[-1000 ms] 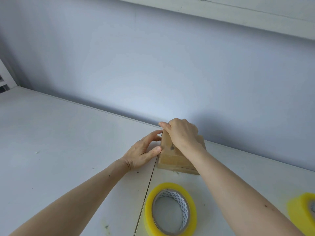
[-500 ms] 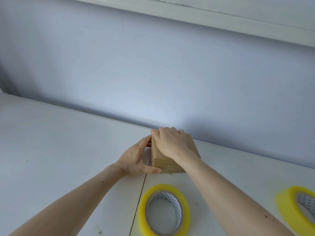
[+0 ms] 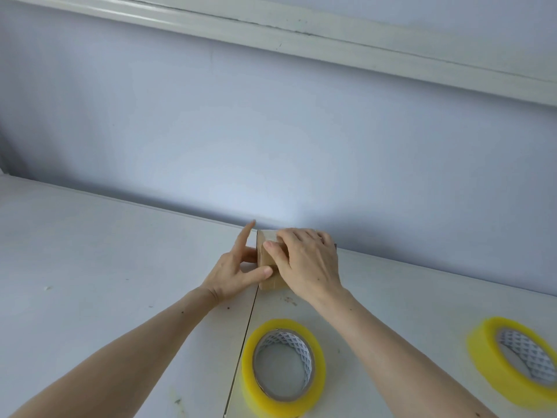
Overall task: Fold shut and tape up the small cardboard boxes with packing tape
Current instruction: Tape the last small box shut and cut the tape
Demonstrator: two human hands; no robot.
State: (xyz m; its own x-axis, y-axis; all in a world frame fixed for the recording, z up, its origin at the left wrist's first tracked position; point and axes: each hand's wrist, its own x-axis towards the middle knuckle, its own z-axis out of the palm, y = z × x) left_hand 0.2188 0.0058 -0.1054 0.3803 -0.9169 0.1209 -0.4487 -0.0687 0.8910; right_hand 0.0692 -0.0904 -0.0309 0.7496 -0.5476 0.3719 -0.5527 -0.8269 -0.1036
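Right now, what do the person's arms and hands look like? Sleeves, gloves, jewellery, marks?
Both forearms are bare as far as the frame shows: no sleeves in view. The left hand and the right hand wear no gloves; no rings, watch or bracelet show. A few small dark spots dot both forearms.

Box now lying flat; left hand index lifted — fingers spread.

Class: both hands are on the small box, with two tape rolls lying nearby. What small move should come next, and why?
Probably the left hand should leave the cardboard box and reach for the nearer tape roll. The right hand already lies over the box top, and neither hand holds tape.
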